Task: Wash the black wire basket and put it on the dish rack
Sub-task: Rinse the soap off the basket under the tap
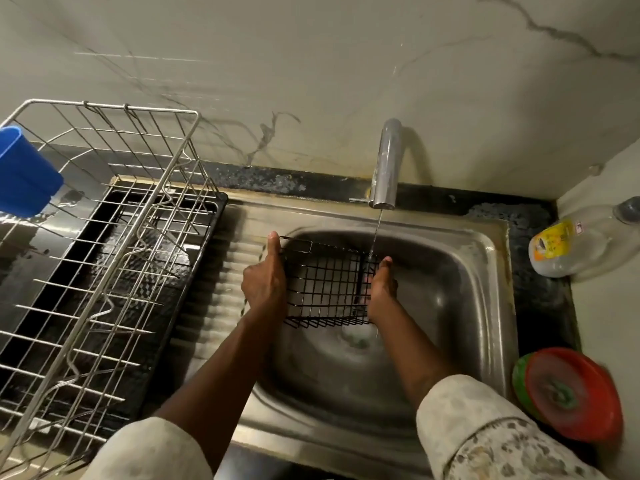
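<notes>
Water (376, 233) is let fall from the tap (386, 164) onto the black wire basket (325, 285), which is held above the sink (485, 244). The grip of the left hand (265, 278) is closed on its left side, that of the right hand (382, 289) on its right side. The dish rack (104, 237) is seen on the left.

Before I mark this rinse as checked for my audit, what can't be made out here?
Head view:
Fingers of left hand and right hand: mostly hidden by the hands and the black wire basket.
Sink drain: blurred beyond detail.
Bottle label: too blurred to read.
Blue cup: cut off by left edge.
</notes>
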{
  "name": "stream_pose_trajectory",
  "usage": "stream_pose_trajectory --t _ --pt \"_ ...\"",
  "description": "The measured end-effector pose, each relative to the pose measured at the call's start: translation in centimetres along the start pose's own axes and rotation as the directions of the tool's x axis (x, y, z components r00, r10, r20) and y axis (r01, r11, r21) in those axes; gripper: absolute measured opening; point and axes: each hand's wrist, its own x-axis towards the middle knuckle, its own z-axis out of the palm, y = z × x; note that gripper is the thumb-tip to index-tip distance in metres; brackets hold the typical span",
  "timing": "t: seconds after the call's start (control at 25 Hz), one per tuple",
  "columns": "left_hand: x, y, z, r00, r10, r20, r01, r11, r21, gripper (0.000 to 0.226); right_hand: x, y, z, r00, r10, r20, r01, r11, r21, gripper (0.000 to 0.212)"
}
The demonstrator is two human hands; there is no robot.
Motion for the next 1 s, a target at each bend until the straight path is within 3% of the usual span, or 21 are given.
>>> stream_pose_trajectory --t 0.04,0.12,0.24,0.28,0.4,0.48,0.6,0.72,0.8,0.88,0.92,1.0 --pt "0.2 0.5 -0.3 0.999 0.039 0.030 -0.040 0.999 0.015 0.116 0.2 0.2 0.0 0.998 0.030 0.056 -0.035 0.995 0.089 0.070" --pt "-0.2 2.1 -0.8 0.998 0.026 0.058 -0.025 1.000 -0.013 0.095 -0.9 -0.6 -0.2 0.981 0.051 0.186 -0.074 0.991 0.116 0.070" --pt "1.0 3.5 -1.2 0.990 0.028 0.135 -0.028 1.000 -0.002 0.061 -1.9 -3.5 -1.3 0.963 0.060 0.264 -0.035 0.994 -0.101 0.050" --pt "1.9 3.8 -0.9 0.980 -0.005 0.198 0.004 1.000 0.002 0.052 -1.6 -4.4 -1.9 0.961 0.076 0.266 -0.035 0.987 -0.155 0.048" --pt "3.6 4.9 -0.3 0.919 -0.179 0.351 0.265 0.940 -0.216 0.021 4.3 -4.6 -3.6 0.951 0.087 0.295 -0.014 0.970 -0.243 0.051" --pt "3.3 5.7 -0.1 0.886 -0.158 0.435 0.279 0.932 -0.231 0.033 7.1 -4.3 -4.7 0.944 0.059 0.326 0.026 0.968 -0.251 0.047" --pt "2.8 6.4 -0.3 0.849 -0.195 0.491 0.356 0.898 -0.258 0.037 1.4 -5.9 -4.5 0.952 0.031 0.305 0.077 0.938 -0.337 0.046" --pt "2.9 6.4 -0.1 0.825 -0.257 0.504 0.481 0.787 -0.386 0.040 -0.9 -7.3 -3.7 0.965 -0.028 0.259 0.184 0.777 -0.602 0.031" --pt "2.7 6.4 0.0 0.810 -0.269 0.521 0.540 0.689 -0.484 0.043 -1.8 -7.6 -3.1 0.960 -0.071 0.269 0.241 0.699 -0.673 0.025" --pt "1.9 6.8 0.1 0.812 -0.258 0.523 0.555 0.620 -0.555 0.041 -2.5 -7.7 -1.7 0.942 -0.068 0.330 0.291 0.658 -0.695 0.036" --pt "1.7 7.0 0.6 0.822 -0.246 0.513 0.544 0.603 -0.584 0.041 -2.9 -7.6 -0.8 0.921 -0.056 0.387 0.322 0.667 -0.672 0.052" --pt "1.6 7.6 1.5 0.835 -0.278 0.476 0.541 0.574 -0.615 0.041 -4.6 -7.6 0.8 0.882 0.034 0.470 0.280 0.764 -0.581 0.086"
